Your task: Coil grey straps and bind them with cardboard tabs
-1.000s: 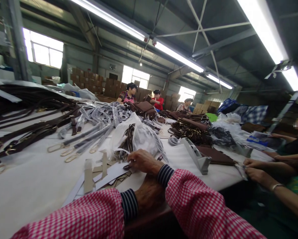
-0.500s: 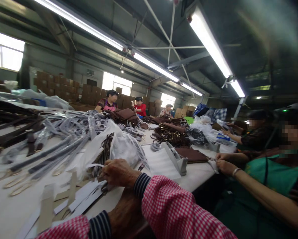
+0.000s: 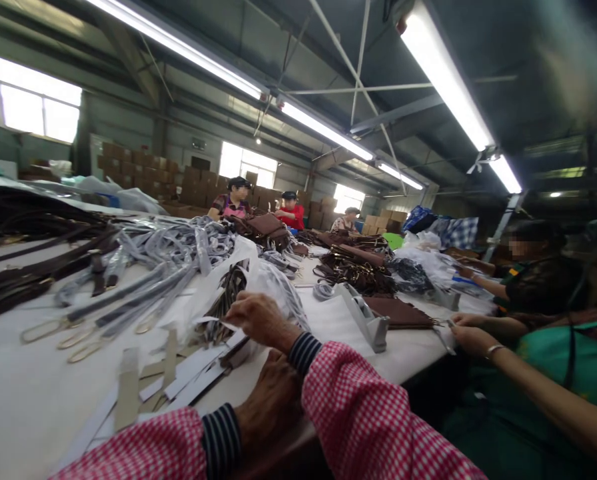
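My right hand (image 3: 264,321) is over the table with its fingers pinched on the end of a thin white strip (image 3: 218,323). Just beyond it, a bundle of thin dark straps (image 3: 227,293) sticks out of a translucent plastic bag (image 3: 273,283). Lower and closer to me, my left hand (image 3: 271,400) is curled at the table edge; its fingertips are hidden, and I cannot see what they hold. To its left lie flat white strips (image 3: 196,383) and beige strips (image 3: 127,390), with a short dark piece (image 3: 234,353) near the knuckles.
Plastic-wrapped straps with metal clasps (image 3: 143,293) and dark brown straps (image 3: 33,267) cover the left side. A grey tape dispenser (image 3: 366,320) stands right of centre, before brown leather pieces (image 3: 398,312). A co-worker's hands (image 3: 471,333) work at the right edge; more people sit beyond.
My right hand has lifted up and away from my left hand, the white strip still at its fingers. More of my left hand shows. The view has turned slightly left.
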Motion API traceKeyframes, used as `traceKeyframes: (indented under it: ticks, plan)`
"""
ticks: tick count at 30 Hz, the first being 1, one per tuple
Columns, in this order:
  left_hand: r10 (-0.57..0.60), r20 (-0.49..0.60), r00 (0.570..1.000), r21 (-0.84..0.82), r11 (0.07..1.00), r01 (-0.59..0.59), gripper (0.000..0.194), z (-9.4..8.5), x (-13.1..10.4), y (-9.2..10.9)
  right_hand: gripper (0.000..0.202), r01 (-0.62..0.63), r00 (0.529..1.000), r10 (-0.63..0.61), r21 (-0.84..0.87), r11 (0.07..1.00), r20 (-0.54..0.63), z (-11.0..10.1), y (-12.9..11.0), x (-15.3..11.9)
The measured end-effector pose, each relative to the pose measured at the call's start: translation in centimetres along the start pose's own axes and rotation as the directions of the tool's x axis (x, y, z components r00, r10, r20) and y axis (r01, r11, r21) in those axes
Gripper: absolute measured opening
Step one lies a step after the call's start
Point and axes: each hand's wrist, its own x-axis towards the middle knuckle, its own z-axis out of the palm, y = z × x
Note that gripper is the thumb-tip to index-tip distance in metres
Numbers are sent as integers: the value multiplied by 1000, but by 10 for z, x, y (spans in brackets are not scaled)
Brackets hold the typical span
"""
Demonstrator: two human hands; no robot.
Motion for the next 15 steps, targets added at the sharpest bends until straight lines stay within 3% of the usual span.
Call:
traceKeyframes:
  ticks: [2, 4, 8, 12, 15]
  plan:
    - [-2, 34, 999, 44, 999, 0, 24, 2, -4, -4, 9, -62, 980, 124, 355, 933, -154, -9, 1, 8]
    - [-5, 56, 998, 78, 997, 1, 20, 3, -4, -6, 12, -81, 947, 245, 587, 805, -205, -15, 1, 12]
    - [-35, 80, 996, 98, 995, 27, 13, 3, -1, -6, 29, -87, 921, 337, 740, 667, -196, -17, 0, 12]
    - [-63, 85, 994, 20, 998, 61, 11, 2, 1, -5, 31, -21, 903, 391, 891, 453, -178, -24, 3, -3]
    - [-100, 59, 993, -53, 993, 103, 11, -3, 4, -6, 33, -13, 836, 520, 942, 335, -174, -41, 11, -26]
